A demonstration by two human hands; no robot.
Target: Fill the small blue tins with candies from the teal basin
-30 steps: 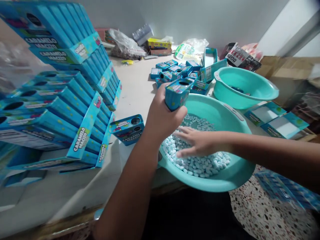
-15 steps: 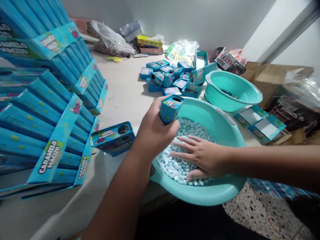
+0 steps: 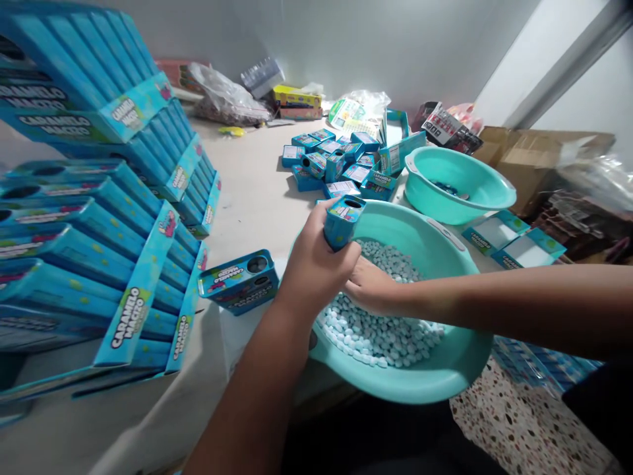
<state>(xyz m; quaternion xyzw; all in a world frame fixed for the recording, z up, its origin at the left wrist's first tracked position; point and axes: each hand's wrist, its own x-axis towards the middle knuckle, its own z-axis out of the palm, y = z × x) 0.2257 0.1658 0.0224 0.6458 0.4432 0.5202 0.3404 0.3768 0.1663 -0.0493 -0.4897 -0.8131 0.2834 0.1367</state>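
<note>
I see left hand [image 3: 314,264] gripping blue box [image 3: 341,225] over the basin [image 3: 405,384]. Right hand [image 3: 372,287] among pale pellets [image 3: 368,340] inside it; can't tell if grasping any.

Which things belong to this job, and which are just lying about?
Apparently in use:
small blue rectangular box, in the left hand
pale blue oval pellets, at the right hand
round turquoise plastic basin holding them

Apparently lying about:
yellow rectangular carton
brown cardboard box

Right hand [image 3: 372,288] partly hidden, box stack [image 3: 129,254] cropped
</note>
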